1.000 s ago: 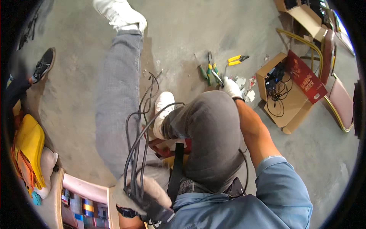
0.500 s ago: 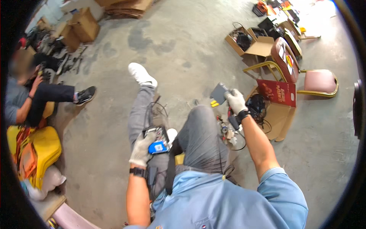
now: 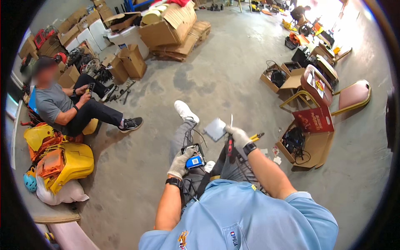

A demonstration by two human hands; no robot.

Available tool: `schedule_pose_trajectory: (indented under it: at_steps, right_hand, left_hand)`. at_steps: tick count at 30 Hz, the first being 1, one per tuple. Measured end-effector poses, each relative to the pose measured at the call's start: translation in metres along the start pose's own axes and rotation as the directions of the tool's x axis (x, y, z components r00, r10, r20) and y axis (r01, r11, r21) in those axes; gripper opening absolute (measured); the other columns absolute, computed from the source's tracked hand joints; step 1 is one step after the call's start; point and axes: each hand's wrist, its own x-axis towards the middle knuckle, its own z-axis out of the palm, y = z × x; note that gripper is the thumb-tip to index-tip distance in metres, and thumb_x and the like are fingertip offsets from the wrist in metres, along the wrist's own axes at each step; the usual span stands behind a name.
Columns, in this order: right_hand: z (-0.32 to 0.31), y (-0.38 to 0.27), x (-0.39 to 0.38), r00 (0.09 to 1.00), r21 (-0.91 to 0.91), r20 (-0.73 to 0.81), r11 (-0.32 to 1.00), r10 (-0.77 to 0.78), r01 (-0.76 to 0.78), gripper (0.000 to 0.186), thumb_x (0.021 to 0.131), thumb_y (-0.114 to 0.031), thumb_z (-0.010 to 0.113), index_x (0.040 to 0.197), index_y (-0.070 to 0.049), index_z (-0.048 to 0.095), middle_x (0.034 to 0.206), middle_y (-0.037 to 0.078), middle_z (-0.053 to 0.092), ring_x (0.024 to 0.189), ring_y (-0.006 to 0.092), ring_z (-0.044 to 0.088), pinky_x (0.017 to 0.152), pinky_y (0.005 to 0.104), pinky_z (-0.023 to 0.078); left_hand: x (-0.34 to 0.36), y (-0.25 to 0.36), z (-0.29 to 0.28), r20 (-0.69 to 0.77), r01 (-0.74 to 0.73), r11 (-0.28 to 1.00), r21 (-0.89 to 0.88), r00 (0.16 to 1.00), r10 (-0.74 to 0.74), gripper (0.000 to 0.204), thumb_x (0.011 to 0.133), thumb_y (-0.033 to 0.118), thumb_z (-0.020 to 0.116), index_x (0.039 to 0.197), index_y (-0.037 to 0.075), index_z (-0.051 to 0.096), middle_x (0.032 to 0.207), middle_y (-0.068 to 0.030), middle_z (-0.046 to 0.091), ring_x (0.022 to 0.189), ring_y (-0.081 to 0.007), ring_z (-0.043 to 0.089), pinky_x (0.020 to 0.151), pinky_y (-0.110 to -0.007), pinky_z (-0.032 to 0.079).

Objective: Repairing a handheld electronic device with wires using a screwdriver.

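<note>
My left hand (image 3: 179, 164), in a white knit glove, is closed on a black open-cased electronic device (image 3: 193, 151) above my left leg. A blue battery pack (image 3: 194, 162) and wires show in it. My right hand (image 3: 238, 138), also gloved, is closed over my right knee. It grips a red-handled screwdriver (image 3: 230, 146), blade pointing up and away, and a thin grey flat panel (image 3: 215, 129) sticks out to its left. Past the right hand lies a yellow-and-black hand tool (image 3: 257, 136), its kind unclear.
At right, an open carton (image 3: 321, 154) holds black cables, with chairs (image 3: 352, 98) behind. Left, a seated person (image 3: 62, 100) holds a small dark object, near yellow plastic parts (image 3: 75, 166). Flattened cardboard (image 3: 179, 41) is stacked at the back.
The view has tilted up, showing more of the room. The panel now looks lighter and the screwdriver stands upright in my right hand. Both hands keep their holds.
</note>
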Motion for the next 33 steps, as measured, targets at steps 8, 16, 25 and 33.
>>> schedule_pose_trajectory:
  at_steps: [8, 16, 25, 33]
  right_hand:
    - [-0.020, 0.037, 0.011, 0.993, -0.322, 0.111, 0.944, -0.046, 0.080, 0.030, 0.098, -0.038, 0.069, 0.095, -0.008, 0.068, 0.073, 0.003, 0.067, 0.062, 0.0184, 0.068, 0.054, 0.0326, 0.053]
    - [-0.018, 0.032, -0.003, 0.984, -0.415, 0.171, 0.901, -0.056, 0.124, 0.032, 0.099, -0.043, 0.070, 0.100, -0.011, 0.068, 0.077, 0.001, 0.068, 0.064, 0.0144, 0.066, 0.058, 0.0309, 0.053]
    - [-0.025, 0.037, -0.007, 0.963, -0.339, 0.257, 0.925, -0.087, 0.174, 0.032, 0.099, -0.042, 0.070, 0.102, -0.010, 0.066, 0.081, 0.002, 0.071, 0.066, 0.0140, 0.067, 0.058, 0.0290, 0.053]
    - [-0.014, 0.027, -0.034, 0.966, -0.360, 0.237, 0.914, -0.105, 0.188, 0.029, 0.100, -0.038, 0.070, 0.101, -0.009, 0.067, 0.081, 0.002, 0.071, 0.067, 0.0129, 0.066, 0.063, 0.0289, 0.053]
  left_hand:
    - [-0.018, -0.003, -0.001, 0.004, -0.092, 0.996, 0.006, 0.996, 0.092, 0.033, 0.098, 0.028, 0.075, 0.119, 0.005, 0.067, 0.101, -0.0059, 0.072, 0.088, -0.0182, 0.072, 0.080, -0.034, 0.062]
    - [-0.013, -0.006, -0.004, 0.098, -0.083, 0.997, -0.004, 0.992, 0.083, 0.046, 0.092, 0.032, 0.081, 0.123, 0.000, 0.069, 0.104, -0.0090, 0.074, 0.089, -0.0199, 0.074, 0.080, -0.036, 0.063]
    - [-0.017, -0.007, -0.004, 0.069, -0.109, 0.992, 0.064, 0.992, 0.104, 0.045, 0.093, 0.030, 0.081, 0.124, 0.000, 0.067, 0.105, -0.0092, 0.074, 0.090, -0.0205, 0.074, 0.082, -0.037, 0.063]
    - [-0.021, -0.008, -0.001, 0.104, -0.148, 0.983, 0.108, 0.985, 0.137, 0.049, 0.093, 0.035, 0.080, 0.125, 0.001, 0.066, 0.108, -0.0094, 0.073, 0.093, -0.0204, 0.072, 0.085, -0.037, 0.062]
